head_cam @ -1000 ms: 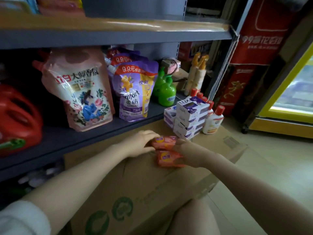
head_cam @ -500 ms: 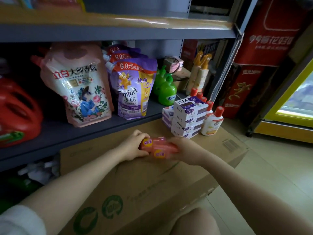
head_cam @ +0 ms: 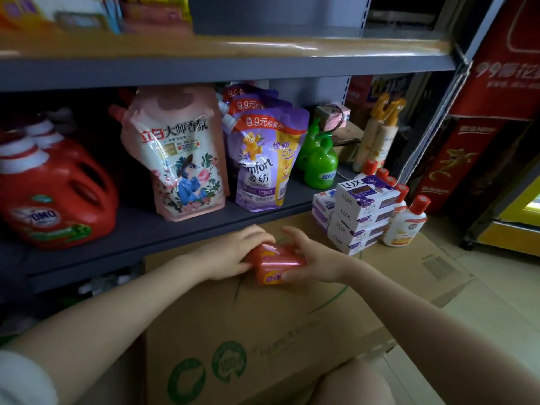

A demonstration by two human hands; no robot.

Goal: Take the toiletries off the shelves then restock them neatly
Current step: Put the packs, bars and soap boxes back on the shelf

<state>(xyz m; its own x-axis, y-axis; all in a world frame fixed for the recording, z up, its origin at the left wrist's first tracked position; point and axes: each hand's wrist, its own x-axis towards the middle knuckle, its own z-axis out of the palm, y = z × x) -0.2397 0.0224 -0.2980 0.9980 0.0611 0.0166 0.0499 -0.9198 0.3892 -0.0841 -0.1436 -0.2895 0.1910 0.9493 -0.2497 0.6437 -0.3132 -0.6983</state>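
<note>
Mid-task: Lux soap boxes (head_cam: pixel 362 211), lotion bottles (head_cam: pixel 404 222) off shelf (head_cam: pixel 140 229), on carton (head_cam: pixel 292 317). Left hand (head_cam: pixel 233 254), right hand (head_cam: pixel 317 255) fingers curled, pinching orange soap bars (head_cam: pixel 276 263). Pouches, jugs unmoved; restock pending.

OMO: red jug (head_cam: pixel 55 197) | Comfort, 9.9元: purple pouch (head_cam: pixel 263 162) | LUX: soap boxes (head_cam: pixel 362 211)

Both hands (head_cam: pixel 233 252) (head_cam: pixel 317 260) gripping orange soap bars (head_cam: pixel 276 263) — cardboard box (head_cam: pixel 263 331) beneath
</note>
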